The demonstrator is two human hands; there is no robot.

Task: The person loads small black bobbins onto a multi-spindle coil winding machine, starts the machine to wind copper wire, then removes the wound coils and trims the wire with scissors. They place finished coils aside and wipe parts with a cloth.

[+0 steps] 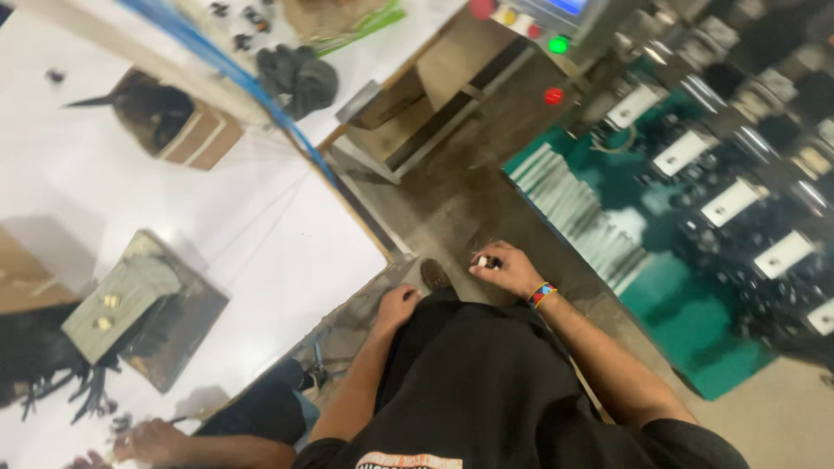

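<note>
Item: small part (485, 260), pale at one end and dark at the other, too small and blurred to identify further. Location: pinched in the fingers (479, 268) of the right hand (506, 269), held low over the grey concrete floor (452, 204), in front of the person's black shirt (486, 382). The fingers are clenched about it; a striped, many-coloured wristband (541, 293) sits on that wrist.

Left hand (396, 306): rests at the near corner of the white surface (261, 234), against the shirt's edge. Fingers curled downward; whether they grasp anything cannot be told.

Step in hand, as judged: the part is picked up and carried, not yet set anywhere. The next move would call for a steady pinch, as the piece is tiny and would easily slip to the floor.

Surroundings:
- Green-grey block (122, 304) on a dark plate, left on the surface.
- Open cardboard box (169, 122), far left.
- Blue strip (234, 74) running along the surface's far side.
- Dark cloth bundle (300, 76), far centre.
- Machine bed (695, 200), right, green with rows of white tags and dark fittings.
- Control panel (530, 22) with red, yellow and green buttons, far right.
- Another person's hand (148, 441), near left, among small dark parts on the surface.
</note>
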